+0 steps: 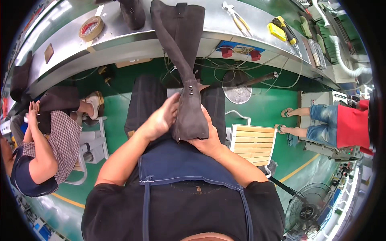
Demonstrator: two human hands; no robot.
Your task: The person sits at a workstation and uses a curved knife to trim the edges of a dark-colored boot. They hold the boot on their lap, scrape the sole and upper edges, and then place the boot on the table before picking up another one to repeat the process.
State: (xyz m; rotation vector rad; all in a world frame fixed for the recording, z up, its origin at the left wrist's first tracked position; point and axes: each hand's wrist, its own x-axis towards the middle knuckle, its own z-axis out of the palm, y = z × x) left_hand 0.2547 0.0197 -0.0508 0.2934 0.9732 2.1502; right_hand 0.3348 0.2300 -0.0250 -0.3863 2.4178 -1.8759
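A tall dark brown boot upper (pixel 189 116) lies over my lap, its wide shaft reaching up onto the metal bench. Small silvery metal pieces run in a row along its narrow part. My right hand (pixel 208 138) grips the near end from the right, the thumb along its side and the fingers partly hidden beneath. At the left side of the same end is my left hand (pixel 163 119), fingers stretched out and slightly blurred. It is close against the upper; whether it touches is hard to tell.
The metal bench (pixel 116 50) carries a tape roll (pixel 91 28), another dark boot upper (pixel 132 15), pliers (pixel 237 20) and a yellow-handled tool (pixel 287 30). Cables hang beneath. A co-worker (pixel 44 148) sits left; another person (pixel 337 124) stands right, near a slatted chair (pixel 252 144) and fan (pixel 307 211).
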